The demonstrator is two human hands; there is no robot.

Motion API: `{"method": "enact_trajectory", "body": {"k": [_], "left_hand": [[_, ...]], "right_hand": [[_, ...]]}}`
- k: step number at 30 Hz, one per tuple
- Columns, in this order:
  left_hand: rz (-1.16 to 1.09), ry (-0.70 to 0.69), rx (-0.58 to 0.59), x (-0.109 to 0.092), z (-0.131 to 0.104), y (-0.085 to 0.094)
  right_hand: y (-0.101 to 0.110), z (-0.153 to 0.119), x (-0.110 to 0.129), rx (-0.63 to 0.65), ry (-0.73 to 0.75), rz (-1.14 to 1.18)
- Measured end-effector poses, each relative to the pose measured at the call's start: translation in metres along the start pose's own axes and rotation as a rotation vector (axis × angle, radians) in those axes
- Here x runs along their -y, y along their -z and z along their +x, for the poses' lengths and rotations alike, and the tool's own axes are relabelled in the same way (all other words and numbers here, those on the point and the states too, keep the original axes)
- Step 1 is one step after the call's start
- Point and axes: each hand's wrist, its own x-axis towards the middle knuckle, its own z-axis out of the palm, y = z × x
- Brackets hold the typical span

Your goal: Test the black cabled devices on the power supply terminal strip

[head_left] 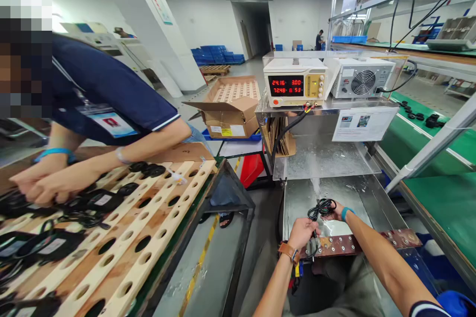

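Low at the right of centre, my left hand (303,234) is closed on a black cable, close to a dark connector piece (313,246). Just beyond it my right hand (332,210) grips a coiled black cable (320,208), its loops showing between the two hands. Both hands are over the front edge of a metal tray (364,198). A reddish-brown strip with rows of metal studs (338,245) runs along that edge below them. Yellow and blue connectors (299,270) hang under my left wrist.
A power supply (295,84) with red digits stands on the metal shelf ahead. Left, another person's hands (52,183) work over a wooden rack with holes (148,218) bearing black cabled parts. An open cardboard box (230,118) sits between. Green benches (442,208) lie right.
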Motion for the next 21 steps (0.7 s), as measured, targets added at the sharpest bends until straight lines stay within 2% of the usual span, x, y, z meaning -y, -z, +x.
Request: {"method": "enact_trajectory", "body": {"k": [6, 15, 21], "left_hand": [[-0.015, -0.033, 0.017, 0.005, 0.003, 0.001], [-0.004, -0.039, 0.0, 0.006, 0.004, 0.002], [0.01, -0.044, -0.196, -0.002, 0.01, -0.01]], "right_hand": [[-0.002, 0.004, -0.003, -0.004, -0.032, 0.03], [-0.017, -0.023, 0.009, 0.031, 0.011, 0.039], [-0.022, -0.024, 0.012, -0.012, 0.025, 0.073]]}}
